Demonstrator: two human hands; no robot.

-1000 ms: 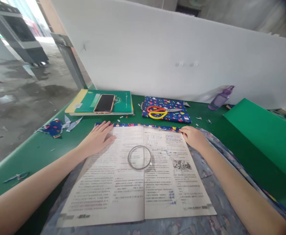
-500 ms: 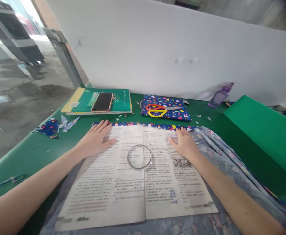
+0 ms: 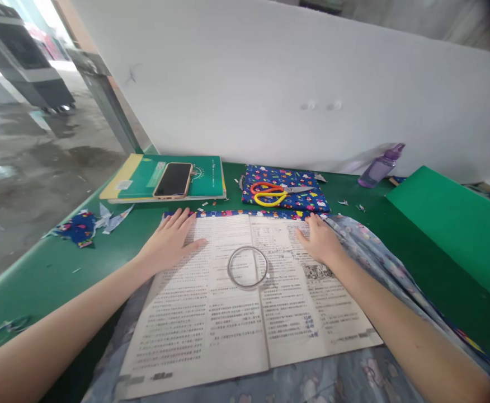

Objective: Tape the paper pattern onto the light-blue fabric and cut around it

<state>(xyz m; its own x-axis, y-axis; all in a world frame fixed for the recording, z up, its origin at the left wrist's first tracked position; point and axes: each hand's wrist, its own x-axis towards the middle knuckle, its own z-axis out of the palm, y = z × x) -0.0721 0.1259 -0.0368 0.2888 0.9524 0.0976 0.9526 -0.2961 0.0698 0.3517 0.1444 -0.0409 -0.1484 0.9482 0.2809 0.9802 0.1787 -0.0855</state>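
Observation:
A large printed paper sheet (image 3: 232,313) with a centre fold lies over grey patterned cloth (image 3: 337,375). Along its far edge runs a strip of dark blue cartoon-print cloth (image 3: 245,214). My left hand (image 3: 173,238) rests flat on the sheet's far left corner, fingers spread, fingertips on the blue strip. At the far right corner is my right hand (image 3: 323,238), its thumb apart and its fingertips on the strip's edge. A thin clear-and-grey ring (image 3: 248,267) lies on the sheet between both hands.
Beyond the sheet, scissors (image 3: 281,193) with orange and yellow handles lie on folded blue cloth (image 3: 312,202). A phone (image 3: 173,180) sits on green books (image 3: 209,173). A purple bottle (image 3: 377,167) and a green box (image 3: 455,224) are at right. Cloth scraps (image 3: 79,226) and a small blue tool (image 3: 4,327) are left.
The sheet has turned slightly, its near edge swinging right, and the ring has shifted right with it. Both hands have moved a little to the right, still on the far corners.

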